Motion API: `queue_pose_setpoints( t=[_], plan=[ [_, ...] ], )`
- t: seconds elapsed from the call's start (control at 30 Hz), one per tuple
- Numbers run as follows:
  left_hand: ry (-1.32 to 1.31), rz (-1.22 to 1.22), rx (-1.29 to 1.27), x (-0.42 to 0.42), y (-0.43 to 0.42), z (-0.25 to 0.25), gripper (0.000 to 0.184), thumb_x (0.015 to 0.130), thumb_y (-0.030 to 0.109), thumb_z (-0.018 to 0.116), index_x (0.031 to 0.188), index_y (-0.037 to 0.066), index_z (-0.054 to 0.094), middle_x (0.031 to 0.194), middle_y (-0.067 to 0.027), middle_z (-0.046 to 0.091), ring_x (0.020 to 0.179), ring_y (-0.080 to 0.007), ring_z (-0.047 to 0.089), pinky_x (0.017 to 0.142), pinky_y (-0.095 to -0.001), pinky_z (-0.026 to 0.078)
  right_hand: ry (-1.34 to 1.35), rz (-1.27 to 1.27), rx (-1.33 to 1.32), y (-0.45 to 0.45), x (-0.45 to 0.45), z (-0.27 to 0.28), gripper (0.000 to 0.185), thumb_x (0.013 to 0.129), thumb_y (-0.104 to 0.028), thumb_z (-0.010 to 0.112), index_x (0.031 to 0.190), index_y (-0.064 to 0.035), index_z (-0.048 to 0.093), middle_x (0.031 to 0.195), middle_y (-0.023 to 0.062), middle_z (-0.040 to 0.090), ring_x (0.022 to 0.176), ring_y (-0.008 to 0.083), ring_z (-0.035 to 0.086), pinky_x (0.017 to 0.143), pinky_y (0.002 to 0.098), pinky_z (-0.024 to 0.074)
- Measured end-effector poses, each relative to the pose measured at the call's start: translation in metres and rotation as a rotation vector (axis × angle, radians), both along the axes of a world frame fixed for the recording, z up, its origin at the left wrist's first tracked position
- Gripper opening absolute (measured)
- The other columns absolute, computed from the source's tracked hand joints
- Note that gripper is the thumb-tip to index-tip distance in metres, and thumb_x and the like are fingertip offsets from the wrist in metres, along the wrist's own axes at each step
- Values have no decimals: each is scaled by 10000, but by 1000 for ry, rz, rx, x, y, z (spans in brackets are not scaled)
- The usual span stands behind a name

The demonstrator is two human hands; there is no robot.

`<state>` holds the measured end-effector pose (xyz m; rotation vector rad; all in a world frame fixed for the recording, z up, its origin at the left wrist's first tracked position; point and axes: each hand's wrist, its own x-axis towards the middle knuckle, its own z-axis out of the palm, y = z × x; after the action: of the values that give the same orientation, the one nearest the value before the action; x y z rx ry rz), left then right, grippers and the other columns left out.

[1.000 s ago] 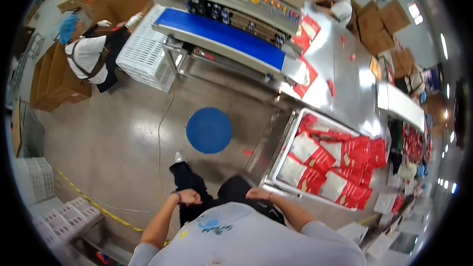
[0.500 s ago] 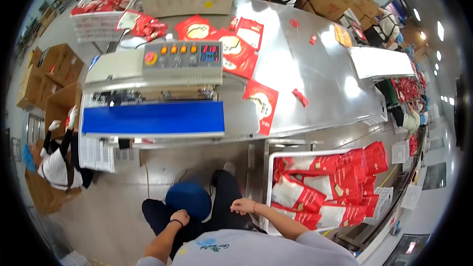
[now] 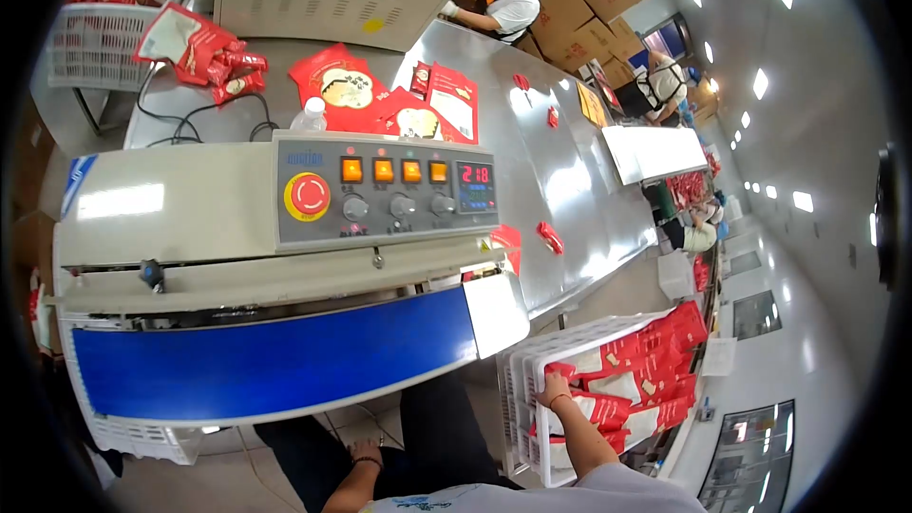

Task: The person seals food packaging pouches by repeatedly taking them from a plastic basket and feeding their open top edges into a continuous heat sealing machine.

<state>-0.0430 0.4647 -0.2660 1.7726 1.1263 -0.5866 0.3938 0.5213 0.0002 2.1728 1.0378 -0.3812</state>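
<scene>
Illegibly lettered red packets [image 3: 660, 351]

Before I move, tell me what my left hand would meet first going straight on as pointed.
Probably the near edge of the blue conveyor belt, though depth is unclear and your left hand might pass underneath.

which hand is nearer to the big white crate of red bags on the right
Right: the right hand is at the left edge of the crate; the left hand is farther left, apart from it.
</scene>
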Motion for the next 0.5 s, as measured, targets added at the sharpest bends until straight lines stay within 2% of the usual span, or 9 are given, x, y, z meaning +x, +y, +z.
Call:
queue_pose_setpoints(
  t=[0.03, 0.1, 0.13, 0.17, 0.2, 0.27, 0.3, 0.4, 0.5],
  plan=[
    [-7, 4, -20, -4, -1, -5, 601, 803, 218, 671, 1368, 85, 518, 1412, -173, 495, 1264, -396, 507, 1023, -466, 455, 16, 72, -15, -4, -4, -10, 559, 717, -259, 723, 1182, 15, 578, 1259, 180, 568, 1216, 409, 483, 1050, 426, 426],
    [91, -165, -434, -14, 8, -9, 650, 769, 293, 702, 1365, 91, 537, 1383, -165, 547, 1268, -386, 522, 1039, -456, 450, 3, 98, 29, -6, -12, -17, 527, 713, -244, 720, 1154, 9, 582, 1229, 175, 579, 1193, 399, 486, 1046, 422, 422],
    [102, -171, -432, -14, 7, -28, 650, 769, 293, 702, 1365, 91, 537, 1383, -165, 547, 1268, -386, 522, 1039, -456, 450, -2, 133, 106, -2, -21, -16, 496, 708, -228, 717, 1126, 3, 586, 1200, 169, 590, 1170, 389, 489, 1042, 419, 419],
    [43, -260, -477, 1, 14, -50, 642, 760, 304, 707, 1347, 88, 557, 1355, -177, 566, 1260, -375, 535, 1039, -451, 450, 1, 181, 217, -5, -19, -18, 429, 684, -185, 711, 1049, -3, 576, 1146, 168, 593, 1128, 387, 487, 1005, 433, 425],
    [-15, -350, -522, 15, 27, -55, 635, 751, 314, 712, 1328, 86, 577, 1328, -189, 586, 1251, -363, 548, 1038, -445, 451, -3, 175, 229, -7, -12, -23, 429, 684, -185, 711, 1049, -3, 576, 1146, 168, 593, 1128, 387, 487, 1005, 433, 425],
    [-82, -309, -450, 29, 41, -58, 628, 740, 375, 756, 1275, 78, 617, 1294, -201, 608, 1228, -346, 566, 1022, -433, 459, 17, 132, 479, -18, -8, -42, 421, 651, -132, 708, 1025, -7, 560, 1101, 165, 588, 1103, 398, 488, 972, 441, 430],
    [-158, -318, -395, 36, 49, -56, 659, 731, 414, 779, 1262, 59, 616, 1293, -196, 607, 1216, -344, 574, 1021, -435, 459, -32, 161, 580, -21, -19, -44, 407, 623, -58, 683, 1005, -28, 546, 1049, 166, 577, 1058, 397, 493, 936, 445, 439],
    [-233, -300, -301, 53, 100, -33, 734, 711, 470, 809, 1261, 31, 601, 1291, -197, 607, 1204, -341, 579, 1018, -427, 458, -66, 21, 694, -11, -44, -39, 411, 612, -5, 655, 1005, -56, 545, 1011, 159, 569, 1024, 385, 503, 913, 437, 449],
    [-250, -280, -280, 69, 115, -28, 772, 706, 479, 813, 1279, 17, 583, 1292, -205, 603, 1212, -341, 570, 1020, -419, 454, -57, 31, 826, -17, -46, -46, 448, 604, 31, 640, 1030, -76, 552, 995, 138, 567, 971, 383, 514, 859, 443, 455]
  ],
)
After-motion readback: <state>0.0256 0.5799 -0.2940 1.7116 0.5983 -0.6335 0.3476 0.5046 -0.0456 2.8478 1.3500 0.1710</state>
